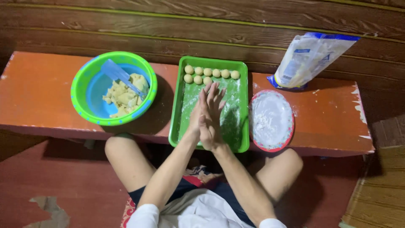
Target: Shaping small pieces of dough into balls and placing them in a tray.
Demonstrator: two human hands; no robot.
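- While the palms press flat together, the fingers (214, 96) of both hands stretch out straight, the left hand (196, 114) tucked behind the right hand (211, 120).
- Whatever sits between the palms is hidden; I cannot tell if they clasp anything.
- Just beyond the fingertips, eight small dough balls (207, 74) lie in two rows at the far end of the green tray (242, 105).
- Right of the tray sits a floured plate (271, 120), with a bag of flour (310, 59) behind it.
- Left, a green bowl (114, 88) holds dough lumps and a blue scraper (119, 75).
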